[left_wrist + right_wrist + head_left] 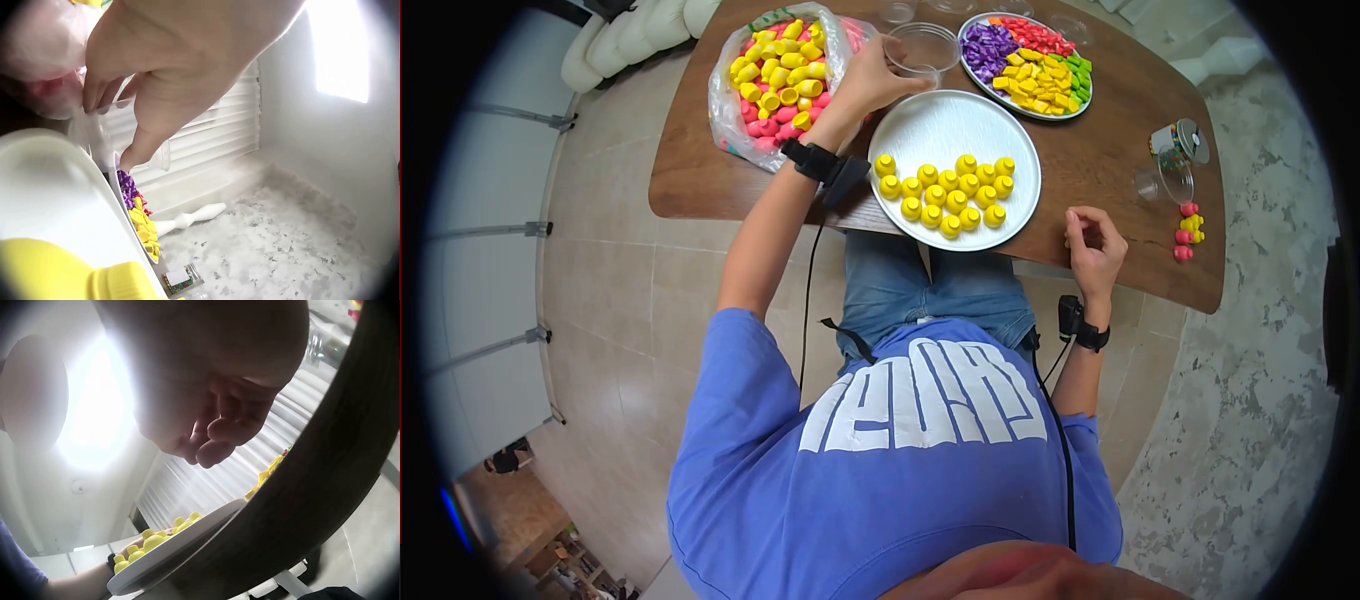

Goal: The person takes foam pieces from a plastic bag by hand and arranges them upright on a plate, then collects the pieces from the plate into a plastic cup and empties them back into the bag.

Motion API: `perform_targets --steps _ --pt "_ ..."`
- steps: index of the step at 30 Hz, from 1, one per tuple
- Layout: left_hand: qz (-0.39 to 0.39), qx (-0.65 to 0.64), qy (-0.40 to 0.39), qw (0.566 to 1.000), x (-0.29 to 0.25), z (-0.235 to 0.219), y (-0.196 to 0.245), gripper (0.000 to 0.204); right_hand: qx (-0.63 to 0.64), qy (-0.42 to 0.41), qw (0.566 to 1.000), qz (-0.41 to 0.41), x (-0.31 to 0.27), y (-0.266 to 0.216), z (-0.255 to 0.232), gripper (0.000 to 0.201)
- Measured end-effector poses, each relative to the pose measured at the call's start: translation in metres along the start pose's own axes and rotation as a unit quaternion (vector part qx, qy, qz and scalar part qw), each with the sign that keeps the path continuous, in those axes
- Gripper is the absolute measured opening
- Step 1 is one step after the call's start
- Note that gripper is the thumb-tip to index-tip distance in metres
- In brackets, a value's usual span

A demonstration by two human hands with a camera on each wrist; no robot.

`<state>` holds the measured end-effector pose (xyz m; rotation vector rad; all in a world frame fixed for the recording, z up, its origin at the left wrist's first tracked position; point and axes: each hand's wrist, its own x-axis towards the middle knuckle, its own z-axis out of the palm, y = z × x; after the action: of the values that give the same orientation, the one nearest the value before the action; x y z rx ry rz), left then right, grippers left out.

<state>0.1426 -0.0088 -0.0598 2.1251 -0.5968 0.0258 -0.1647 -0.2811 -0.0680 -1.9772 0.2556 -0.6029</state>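
My left hand (878, 75) grips a clear plastic cup (926, 45) beyond the back rim of a large white plate (1020, 205). In the left wrist view the thumb and fingers lie around the cup's see-through wall (94, 134). Several yellow bottle-shaped pieces (950, 200) stand on the plate. My right hand (1097, 250) hovers by the table's front edge, right of the plate, holding nothing, its fingers loosely curled in the right wrist view.
A plastic bag (730, 110) of yellow and pink pieces stands at the left. Behind the white plate is a tray (1055, 117) with purple, red, yellow and green wrapped pieces. At right are a jar (1190, 140), a tipped clear cup (1175, 178) and several pink and yellow pieces (1190, 225).
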Motion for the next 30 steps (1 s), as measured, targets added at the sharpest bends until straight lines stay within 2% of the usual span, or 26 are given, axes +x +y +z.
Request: perform_targets --steps 2,4,8,10,11,12,14,15,20,23,27,29,30 --pt "-0.012 -0.007 0.004 1.0 -0.001 0.0 -0.001 0.098 0.004 -0.004 1.0 0.011 -0.001 0.005 0.002 0.007" --pt "0.057 -0.015 0.01 0.998 -0.003 -0.003 -0.004 0.103 0.006 -0.007 1.0 0.025 -0.002 0.011 0.003 0.007" --pt "0.073 -0.033 0.038 0.996 -0.024 -0.018 -0.004 0.095 0.013 0.008 0.999 0.029 0.001 0.013 0.003 0.008" --pt "0.117 -0.091 0.106 0.983 -0.049 -0.027 0.005 0.074 0.016 0.013 0.999 0.046 0.002 0.012 0.005 0.008" --pt "0.099 -0.094 0.112 0.984 -0.063 -0.035 0.023 0.053 0.016 0.013 0.999 0.049 0.004 0.013 0.005 0.008" --pt "0.094 -0.094 0.11 0.985 -0.075 -0.043 0.031 0.053 0.013 0.015 0.999 0.045 0.005 0.015 0.006 0.008" --pt "0.038 -0.121 0.046 0.991 -0.103 -0.057 0.033 0.038 0.008 0.006 0.998 0.056 0.002 0.017 0.007 0.008" --pt "0.025 -0.129 0.04 0.991 -0.115 -0.057 0.027 0.026 0.012 0.007 0.998 0.069 0.005 0.017 0.008 0.009" --pt "-0.05 -0.199 0.085 0.975 -0.165 -0.038 0.015 0.024 0.008 -0.009 0.996 0.083 0.01 0.014 0.009 0.009" --pt "0.009 -0.153 0.077 0.985 -0.177 -0.035 0.017 0.025 0.012 -0.015 0.995 0.093 0.011 0.014 0.008 0.009" --pt "0.029 -0.082 0.053 0.995 -0.168 -0.041 0.037 0.028 0.017 -0.01 0.995 0.097 0.013 0.017 0.009 0.009" --pt "0.041 -0.042 -0.008 0.998 -0.16 -0.045 0.045 0.028 0.011 -0.01 0.995 0.098 0.012 0.015 0.011 0.009" --pt "0.046 -0.042 -0.011 0.998 -0.158 -0.047 0.048 0.028 0.012 -0.004 0.995 0.098 0.011 0.011 0.01 0.009"
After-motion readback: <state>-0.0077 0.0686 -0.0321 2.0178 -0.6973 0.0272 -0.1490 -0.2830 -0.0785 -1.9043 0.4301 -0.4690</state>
